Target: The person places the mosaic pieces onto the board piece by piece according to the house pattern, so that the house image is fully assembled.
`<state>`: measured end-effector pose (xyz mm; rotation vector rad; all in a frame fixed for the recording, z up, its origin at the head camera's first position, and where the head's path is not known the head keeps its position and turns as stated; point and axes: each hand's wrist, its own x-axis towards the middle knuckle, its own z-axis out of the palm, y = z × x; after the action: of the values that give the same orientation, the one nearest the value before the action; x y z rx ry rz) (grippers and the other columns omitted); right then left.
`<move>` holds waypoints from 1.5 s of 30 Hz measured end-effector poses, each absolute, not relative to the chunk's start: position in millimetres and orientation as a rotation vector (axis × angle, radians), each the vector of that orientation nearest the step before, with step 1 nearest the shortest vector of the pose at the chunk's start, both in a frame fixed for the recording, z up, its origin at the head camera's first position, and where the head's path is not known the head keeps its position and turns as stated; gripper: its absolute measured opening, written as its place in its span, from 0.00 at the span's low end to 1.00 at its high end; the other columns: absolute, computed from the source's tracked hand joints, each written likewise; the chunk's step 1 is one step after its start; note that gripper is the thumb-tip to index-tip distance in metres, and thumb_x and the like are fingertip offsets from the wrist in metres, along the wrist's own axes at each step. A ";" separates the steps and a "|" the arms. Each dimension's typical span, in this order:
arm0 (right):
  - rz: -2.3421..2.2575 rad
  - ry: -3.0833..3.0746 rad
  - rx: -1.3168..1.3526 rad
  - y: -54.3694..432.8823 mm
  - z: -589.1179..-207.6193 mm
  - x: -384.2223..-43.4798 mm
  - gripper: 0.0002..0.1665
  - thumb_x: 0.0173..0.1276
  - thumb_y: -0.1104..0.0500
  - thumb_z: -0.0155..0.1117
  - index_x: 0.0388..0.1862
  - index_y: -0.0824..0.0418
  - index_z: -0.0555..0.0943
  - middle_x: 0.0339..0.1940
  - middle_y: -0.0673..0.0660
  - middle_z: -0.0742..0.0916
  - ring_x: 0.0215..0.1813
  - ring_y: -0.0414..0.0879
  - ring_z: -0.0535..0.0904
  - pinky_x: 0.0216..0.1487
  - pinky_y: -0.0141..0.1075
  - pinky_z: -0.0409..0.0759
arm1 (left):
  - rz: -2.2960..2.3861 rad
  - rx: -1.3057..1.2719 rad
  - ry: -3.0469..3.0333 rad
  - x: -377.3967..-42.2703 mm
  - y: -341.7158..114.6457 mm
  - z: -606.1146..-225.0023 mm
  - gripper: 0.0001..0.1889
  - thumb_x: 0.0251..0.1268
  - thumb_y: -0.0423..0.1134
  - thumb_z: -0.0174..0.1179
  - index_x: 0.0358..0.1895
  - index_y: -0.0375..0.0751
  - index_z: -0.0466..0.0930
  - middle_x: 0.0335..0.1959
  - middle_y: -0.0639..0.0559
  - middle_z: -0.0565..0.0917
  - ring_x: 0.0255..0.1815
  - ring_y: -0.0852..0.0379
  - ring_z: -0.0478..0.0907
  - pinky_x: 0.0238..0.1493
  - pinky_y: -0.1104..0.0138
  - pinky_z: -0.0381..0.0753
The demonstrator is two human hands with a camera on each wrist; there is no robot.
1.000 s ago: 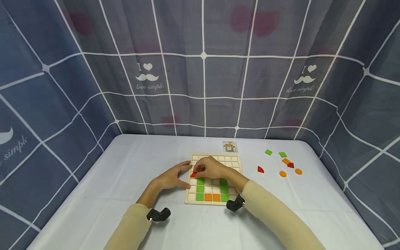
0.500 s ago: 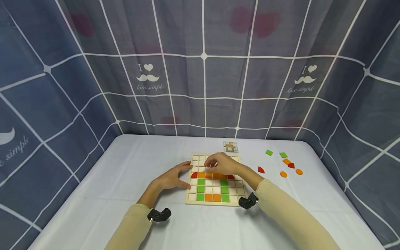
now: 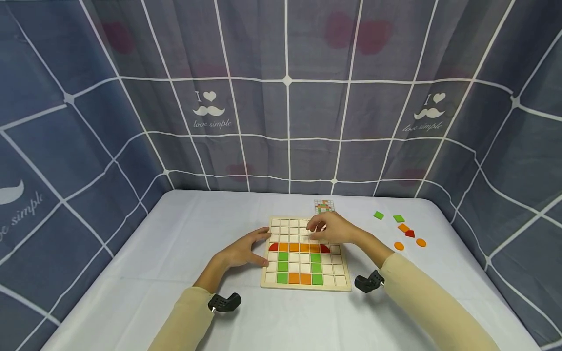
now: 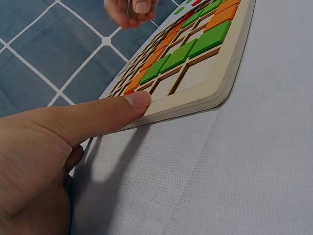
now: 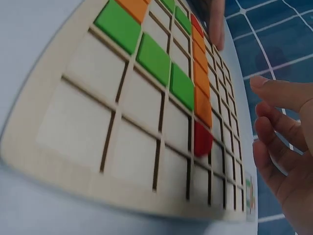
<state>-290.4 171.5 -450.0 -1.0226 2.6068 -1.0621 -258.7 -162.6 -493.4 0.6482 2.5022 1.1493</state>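
A wooden grid board (image 3: 306, 288) lies on the white table. Green squares (image 3: 282, 266) form two columns in it, with orange squares (image 3: 293, 278) between their lower ends. Above runs an orange row (image 3: 294, 247), ended by a red quarter-round tile (image 3: 273, 246) on the left and another red tile (image 3: 324, 248) on the right. My left hand (image 3: 239, 250) rests at the board's left edge, its straight thumb (image 4: 117, 110) on the rim. Over the upper right of the board hovers my right hand (image 3: 334, 228); in the right wrist view its loosely bent fingers (image 5: 281, 132) hold nothing.
A small pattern card (image 3: 323, 204) lies behind the board. To the right are scattered green tiles (image 3: 379, 215), orange round tiles (image 3: 398, 246), an orange tile (image 3: 403, 227) and a red tile (image 3: 410, 234). A dark checked curtain (image 3: 259, 107) surrounds the table.
My right hand has let go of the red quarter-round tile at the row's left end and moved right across the board. Its arm now hides the loose red tile. The left hand stays put.
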 end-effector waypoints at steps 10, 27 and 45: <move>-1.031 2.729 -0.839 215.8 -441.8 -296.1 0.14 0.66 0.61 0.76 0.48 0.64 0.88 0.43 0.54 0.89 0.43 0.46 0.84 0.46 0.43 0.83 | 1.166 0.632 2.498 -258.3 -163.9 -491.9 0.50 0.49 0.41 0.82 0.78 0.43 0.68 0.83 0.50 0.57 0.83 0.42 0.47 0.78 0.41 0.47; -1.002 2.953 -0.330 317.0 -434.3 -315.1 0.21 0.75 0.58 0.67 0.60 0.70 0.83 0.52 0.65 0.86 0.55 0.64 0.81 0.49 0.49 0.84 | 1.142 0.621 2.516 -259.5 -162.7 -490.5 0.50 0.49 0.41 0.82 0.78 0.44 0.68 0.83 0.52 0.57 0.83 0.45 0.47 0.79 0.43 0.47; -0.806 3.131 -0.165 344.7 -485.5 -317.5 0.17 0.74 0.66 0.61 0.57 0.77 0.80 0.48 0.71 0.84 0.53 0.67 0.77 0.61 0.62 0.73 | 1.138 0.657 2.511 -260.3 -163.2 -494.3 0.50 0.49 0.42 0.82 0.78 0.42 0.67 0.83 0.50 0.56 0.83 0.43 0.47 0.78 0.42 0.47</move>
<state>-317.5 344.7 -485.5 -0.1654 3.1307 -0.8062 -260.3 -163.2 -494.3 0.6568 2.5111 1.1378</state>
